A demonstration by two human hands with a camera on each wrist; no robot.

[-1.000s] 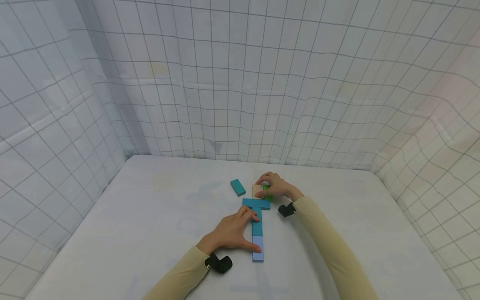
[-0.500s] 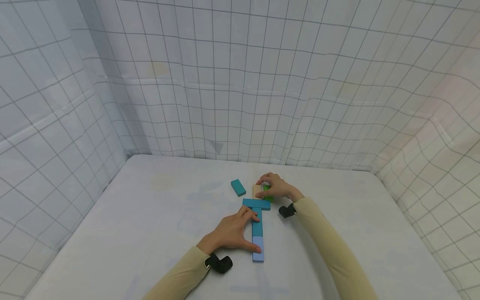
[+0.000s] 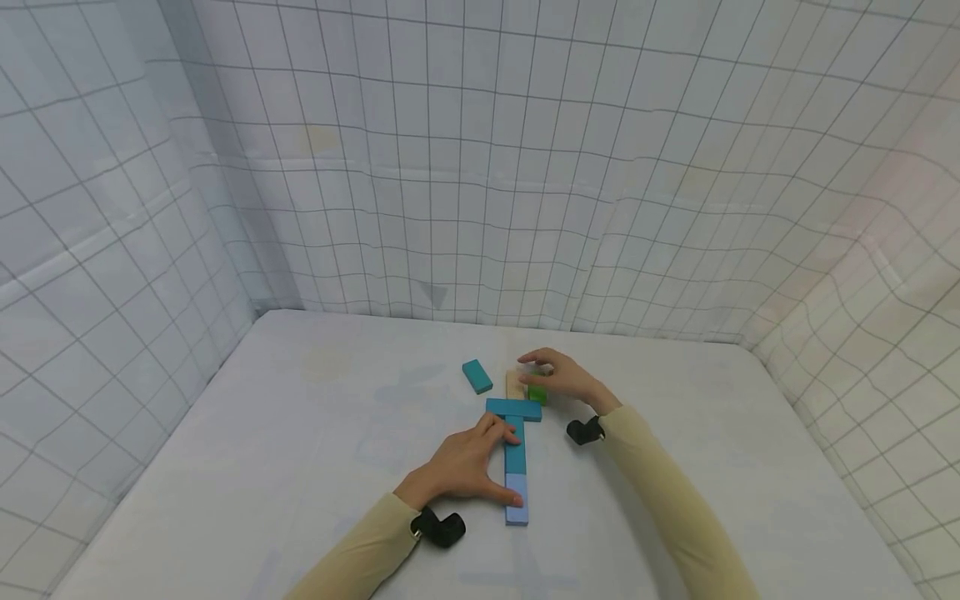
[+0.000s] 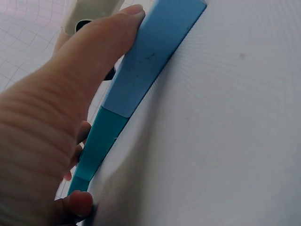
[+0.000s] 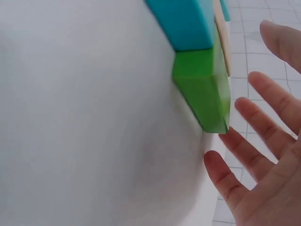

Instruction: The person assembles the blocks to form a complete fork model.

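In the head view my left hand (image 3: 461, 462) rests over a column of blocks. Its thumb lies on the light blue block (image 3: 517, 515), and its fingers touch the teal block (image 3: 515, 457) beyond it. A teal block laid crosswise (image 3: 504, 407) tops that column. Past it lie a tan block (image 3: 513, 383) and a green block (image 3: 537, 396), side by side. My right hand (image 3: 568, 380) hovers over these two with fingers loosely spread. The right wrist view shows a gap between its fingers and the green block (image 5: 202, 94), with nothing held.
A separate teal block (image 3: 477, 376) lies slantwise to the left of the tan one. White table surface (image 3: 300, 450) surrounds the blocks. Grid-patterned white curtains (image 3: 465, 167) close off the back and both sides.
My right hand has let go of the tan and green blocks and drawn slightly up and to the right. The left hand stays in place.
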